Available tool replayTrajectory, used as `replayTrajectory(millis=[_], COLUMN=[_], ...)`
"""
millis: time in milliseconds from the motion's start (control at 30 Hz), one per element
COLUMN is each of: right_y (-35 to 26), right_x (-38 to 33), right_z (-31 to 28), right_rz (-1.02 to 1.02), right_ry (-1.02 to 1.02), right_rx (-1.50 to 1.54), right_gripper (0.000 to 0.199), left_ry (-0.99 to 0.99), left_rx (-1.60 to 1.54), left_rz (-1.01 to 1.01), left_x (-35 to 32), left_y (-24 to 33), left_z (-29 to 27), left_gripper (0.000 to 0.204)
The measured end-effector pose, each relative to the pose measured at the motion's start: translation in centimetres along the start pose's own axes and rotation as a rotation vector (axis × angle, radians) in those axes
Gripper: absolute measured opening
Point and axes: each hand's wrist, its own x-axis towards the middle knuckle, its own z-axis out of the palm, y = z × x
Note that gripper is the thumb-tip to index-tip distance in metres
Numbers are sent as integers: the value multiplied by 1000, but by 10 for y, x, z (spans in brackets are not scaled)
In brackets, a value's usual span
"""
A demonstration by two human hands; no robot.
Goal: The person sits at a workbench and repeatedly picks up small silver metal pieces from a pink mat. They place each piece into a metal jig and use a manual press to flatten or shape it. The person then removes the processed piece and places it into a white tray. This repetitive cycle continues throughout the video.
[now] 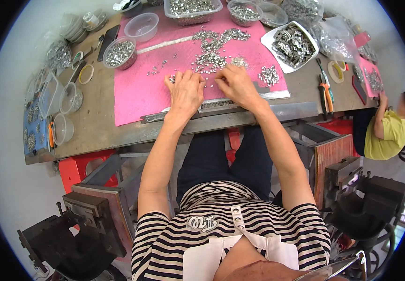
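Note:
My left hand (187,92) rests over a pink mat (134,100), its fingers bent and closed downward beside a few small silvery metal pieces. To its right, my right hand (238,85) has thumb and fingers pinched together. Whatever either hand grips is too small or hidden. Between my wrists, along the front of the mat, lies a slotted metal strip (214,105) with small parts in a row. Just beyond my fingers spreads a loose heap of shiny metal pieces (210,58). A smaller pile of metal pieces (269,76) sits right of my right hand.
A white dish (276,46) of linked metal parts stands far right, with orange-handled pliers (325,96) near it. Tubs of small parts (130,61) and an empty clear bowl (141,29) stand far left. Another person (387,129) in yellow sits at the right.

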Motion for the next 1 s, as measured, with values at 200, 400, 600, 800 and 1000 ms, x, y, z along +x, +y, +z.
replayTrajectory(millis=[200, 400, 600, 800, 1000], right_y=[-11, -18, -14, -15, -23], right_x=[-48, -69, -77, -79, -76], right_z=[-43, -41, -36, -29, -22], right_rz=[173, 44, 125, 211, 219], right_ry=[-59, 44, 99, 134, 146], right_rx=[175, 57, 185, 207, 118], right_gripper=[10, 10, 11, 11, 14], left_ry=[44, 6, 22, 29, 19], left_rx=[-60, -226, -248, -300, -269], left_rz=[20, 127, 148, 108, 94], left_x=[-3, -18, -28, -28, -32], left_y=[10, 57, 65, 61, 57], left_z=[-7, -6, 8, 4, -1], left_gripper=[5, 5, 7, 6, 8])
